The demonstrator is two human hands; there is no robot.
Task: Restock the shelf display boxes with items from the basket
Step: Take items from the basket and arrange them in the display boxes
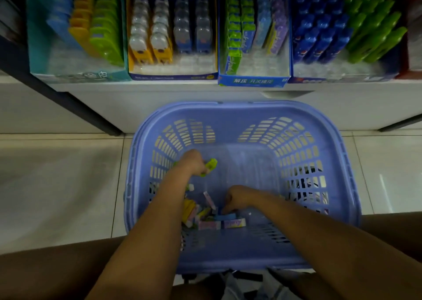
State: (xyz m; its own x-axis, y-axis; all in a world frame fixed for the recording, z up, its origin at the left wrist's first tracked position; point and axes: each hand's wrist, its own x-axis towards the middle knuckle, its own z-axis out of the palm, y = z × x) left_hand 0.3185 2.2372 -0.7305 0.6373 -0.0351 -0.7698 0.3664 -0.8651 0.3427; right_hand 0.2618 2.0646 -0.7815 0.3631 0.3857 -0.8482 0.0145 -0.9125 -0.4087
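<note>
Here in the basket: a small heap of loose items [219, 222], little pink, yellow, blue and white packets, lies on the basket floor towards the person's side, left of middle.
Basket: the lilac plastic basket [242, 112] with slotted walls stands on the floor between the person's knees, just in front of the shelf. Most of its floor shows bare.
Left hand: the left hand [194, 162] is down inside the basket near the far left wall, fingers curled round a green packet [211, 163] that sticks out to the right of the fist.
Right hand: the right hand [237, 199] reaches knuckles-up into the heap, fingertips touching the packets. Whether it has hold of one cannot be told.
Items and grip: the green packet is in the left fist, apart from the heap. The heap lies directly under the right fingers.
Display boxes: four open boxes sit side by side on the shelf [159, 87]. The blue box [253, 80] with green, blue and purple rows matches the green packet best. Its front is unfilled.
Progress: seemingly well along but unfinished. Every box has a gap at the front, and the heap is left to place.
Floor: pale tiles [57, 185].
</note>
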